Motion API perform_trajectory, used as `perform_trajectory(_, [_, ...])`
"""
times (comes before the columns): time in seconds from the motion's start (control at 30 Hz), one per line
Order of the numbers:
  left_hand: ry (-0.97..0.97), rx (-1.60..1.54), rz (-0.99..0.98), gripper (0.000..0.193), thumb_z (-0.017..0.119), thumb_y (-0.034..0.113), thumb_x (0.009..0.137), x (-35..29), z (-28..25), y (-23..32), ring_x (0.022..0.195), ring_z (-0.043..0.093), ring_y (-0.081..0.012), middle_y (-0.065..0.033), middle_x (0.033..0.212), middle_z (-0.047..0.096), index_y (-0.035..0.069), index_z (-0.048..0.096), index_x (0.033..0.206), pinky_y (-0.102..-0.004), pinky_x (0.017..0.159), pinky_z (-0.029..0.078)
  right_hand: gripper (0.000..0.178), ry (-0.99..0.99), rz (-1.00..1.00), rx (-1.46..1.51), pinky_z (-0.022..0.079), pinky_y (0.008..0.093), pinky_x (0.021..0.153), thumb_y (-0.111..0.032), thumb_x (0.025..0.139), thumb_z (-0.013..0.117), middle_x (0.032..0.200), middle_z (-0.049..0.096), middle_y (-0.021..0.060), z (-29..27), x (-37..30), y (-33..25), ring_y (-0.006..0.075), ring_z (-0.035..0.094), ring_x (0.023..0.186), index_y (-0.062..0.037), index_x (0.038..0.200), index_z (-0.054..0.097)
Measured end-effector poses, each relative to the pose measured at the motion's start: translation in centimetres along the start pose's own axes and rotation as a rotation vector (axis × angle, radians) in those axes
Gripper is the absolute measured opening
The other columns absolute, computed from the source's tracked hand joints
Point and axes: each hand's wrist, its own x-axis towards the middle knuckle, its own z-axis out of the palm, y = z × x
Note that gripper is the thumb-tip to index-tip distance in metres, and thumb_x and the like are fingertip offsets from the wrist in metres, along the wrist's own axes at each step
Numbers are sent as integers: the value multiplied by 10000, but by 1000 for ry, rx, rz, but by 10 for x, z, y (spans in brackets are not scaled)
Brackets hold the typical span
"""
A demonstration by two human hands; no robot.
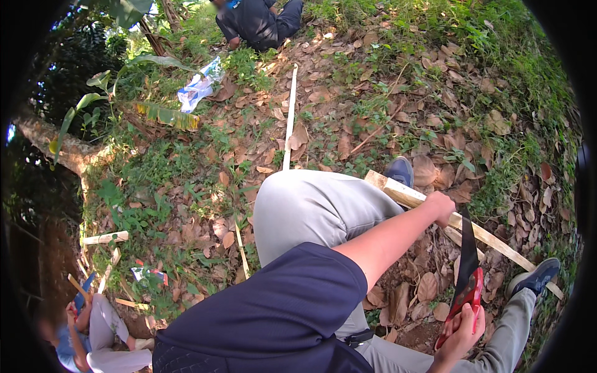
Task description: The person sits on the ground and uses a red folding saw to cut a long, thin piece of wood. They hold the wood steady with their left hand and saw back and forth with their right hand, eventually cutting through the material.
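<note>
Handsaw (466, 267) at near right, dark flat blade (468, 245) crossing pale squared wood strip (497, 245); right hand (463, 329) wrapped round red handle (477, 283), left hand (439, 208) clasping strip. Outdoor ground (424, 336): dry brown leaves (427, 287), far-right green grass (504, 50).

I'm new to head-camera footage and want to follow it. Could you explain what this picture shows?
No machine here: someone works bare-handed. The picture comes from a wide fisheye camera worn on the head, looking down, so straight edges bend near the rim. The left hand holds a wooden strip; the right hand holds a red-handled saw, its dark blade crossing the strip. On the leaf-covered ground ahead lie a thin pale stick and a white-and-blue plastic bag. Other people are nearby.
</note>
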Motion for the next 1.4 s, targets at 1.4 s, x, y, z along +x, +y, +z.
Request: perform_trajectory(1.4, [-19, -1, -36, 340, 743, 279, 692, -7, -5, 2, 974, 729, -260, -93, 1021, 761, 119, 782, 990, -394, 819, 577, 130, -3, -60, 99, 280, 218, 400, -70, 970, 531, 610, 382, -46, 7, -7, 43, 34, 330, 452, -60, 851, 480])
